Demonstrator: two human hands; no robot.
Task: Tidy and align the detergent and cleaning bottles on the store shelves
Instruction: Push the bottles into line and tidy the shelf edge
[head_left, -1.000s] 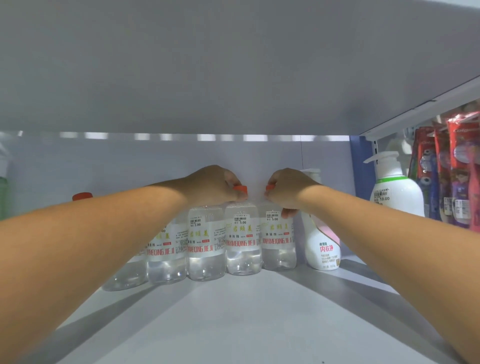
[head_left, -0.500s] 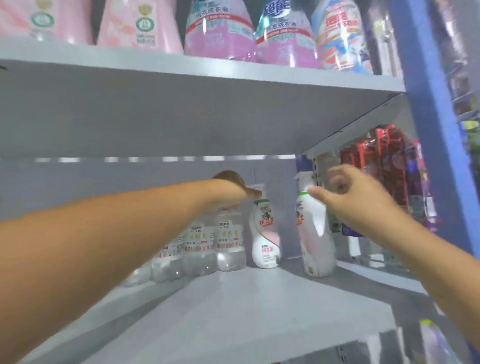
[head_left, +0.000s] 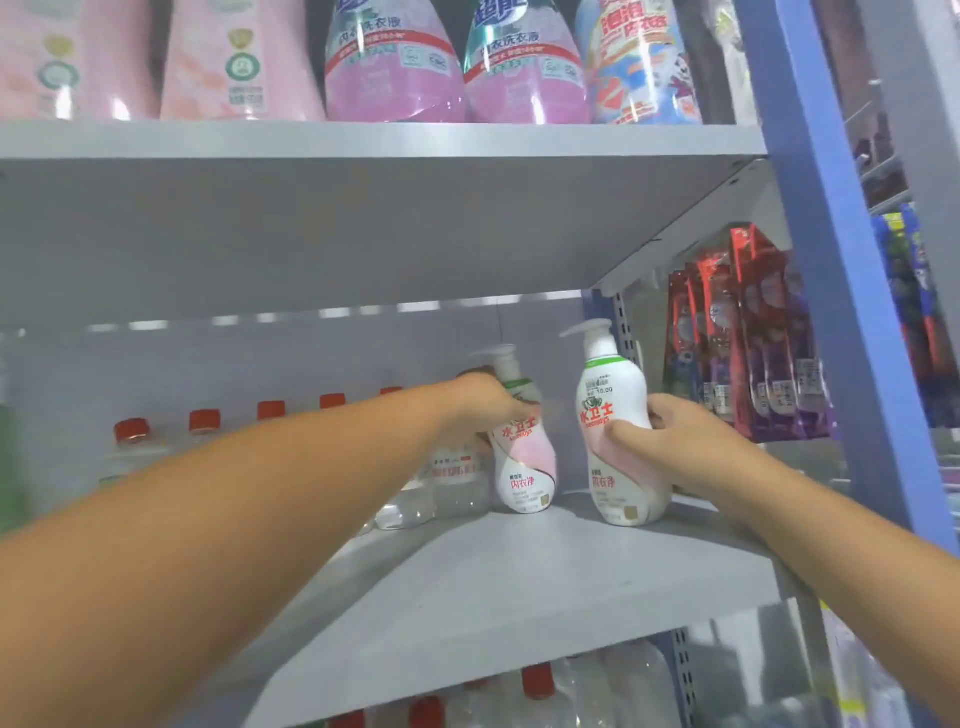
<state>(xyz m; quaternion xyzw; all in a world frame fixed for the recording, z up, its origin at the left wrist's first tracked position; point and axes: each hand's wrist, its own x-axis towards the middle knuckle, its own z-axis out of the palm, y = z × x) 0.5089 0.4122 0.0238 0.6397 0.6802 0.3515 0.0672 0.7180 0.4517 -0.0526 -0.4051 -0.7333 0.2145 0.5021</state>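
Two white-and-pink pump bottles stand on the grey middle shelf (head_left: 519, 582). My left hand (head_left: 488, 402) grips the rear pump bottle (head_left: 524, 467) near its shoulder. My right hand (head_left: 670, 434) grips the front pump bottle (head_left: 615, 415) around its waist, thumb across the pink label. Both bottles are upright; the front one stands closer to the shelf's right side. A row of clear bottles with red caps (head_left: 205, 423) runs along the back wall to the left, partly hidden by my left forearm.
Pink and blue detergent pouches (head_left: 395, 67) line the shelf above. Red and purple toothbrush packs (head_left: 748, 338) hang at the right behind the blue upright (head_left: 841, 322). More red-capped bottles (head_left: 540, 691) stand on the shelf below.
My hands left the red caps of the clear bottles and moved right. Each hand now grips a pump bottle. The view has pulled back and shows the upper shelf.
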